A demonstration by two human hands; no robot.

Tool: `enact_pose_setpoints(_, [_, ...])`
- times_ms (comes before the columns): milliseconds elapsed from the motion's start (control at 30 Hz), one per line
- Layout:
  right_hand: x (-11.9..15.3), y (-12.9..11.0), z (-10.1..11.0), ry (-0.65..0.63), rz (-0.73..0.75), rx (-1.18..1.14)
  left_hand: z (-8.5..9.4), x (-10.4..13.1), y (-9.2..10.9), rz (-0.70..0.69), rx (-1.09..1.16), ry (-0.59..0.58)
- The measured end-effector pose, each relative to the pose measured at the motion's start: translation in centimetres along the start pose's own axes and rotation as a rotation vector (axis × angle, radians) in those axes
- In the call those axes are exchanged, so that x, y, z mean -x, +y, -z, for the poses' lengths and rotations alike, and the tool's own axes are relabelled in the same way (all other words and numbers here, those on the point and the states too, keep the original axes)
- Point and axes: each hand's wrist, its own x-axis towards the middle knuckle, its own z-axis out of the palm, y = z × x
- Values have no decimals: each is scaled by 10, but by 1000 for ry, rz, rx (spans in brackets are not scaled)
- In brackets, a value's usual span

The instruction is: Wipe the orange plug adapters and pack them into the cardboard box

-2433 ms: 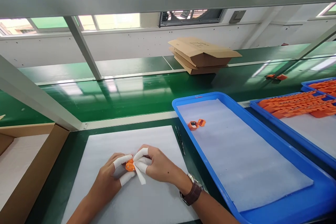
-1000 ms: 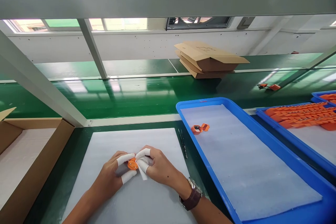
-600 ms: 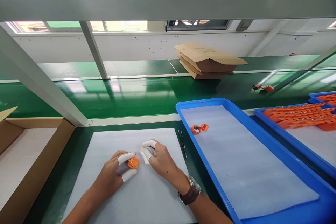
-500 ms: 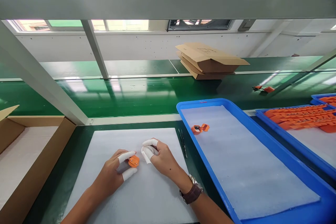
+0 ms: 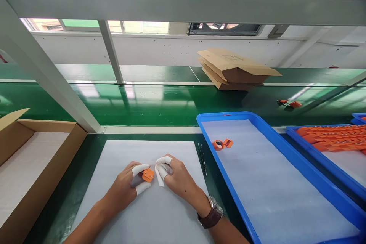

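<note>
Over a white sheet (image 5: 137,213) on the bench, my left hand (image 5: 128,183) has its white-covered thumb and index finger around a small orange part (image 5: 148,175). Just to the right, my right hand (image 5: 174,173), also with white finger covers, pinches a small white cloth or tissue (image 5: 159,177) that hangs down beside the orange part. A small gap shows between the cloth and the part. A brown-strapped watch is on my right wrist.
A blue tray (image 5: 274,137) at the right holds one orange piece (image 5: 223,144). Another tray (image 5: 314,156) carries several orange parts (image 5: 337,137). Tweezers (image 5: 202,159) lie beside the sheet. An open carton (image 5: 48,171) stands at left, flattened cardboard (image 5: 237,68) behind.
The view has shifted slightly, moving the scene to the right. The white cloth in my right hand now hangs lower and straighter. My left hand keeps its hold on the orange part.
</note>
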Motion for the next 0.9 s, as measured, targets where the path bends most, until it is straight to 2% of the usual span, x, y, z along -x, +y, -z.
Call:
enact_pose_setpoints(133, [1,-3,-2,-53,1,-32,0,-1,3,5,28,21])
enact_pose_setpoints(300, [3,-5,-5,-135,92,26,1,-1,5,2,42,20])
enact_pose_setpoints(367, [2,-2,-3,-88,124,123,1,0,4,-30,31,52])
enact_pose_setpoints(500, [-3,8,3,103,180,442,2,1,4,-42,-7,132])
enact_pose_setpoints(567, [-5,13,6,165,195,557,4,0,7,-39,-6,133])
enact_pose_setpoints(733, [-6,24,5,132,194,710,11,-4,16,-54,66,34])
enact_pose_setpoints(900, [-6,25,0,77,170,799,6,-1,11,-41,27,42])
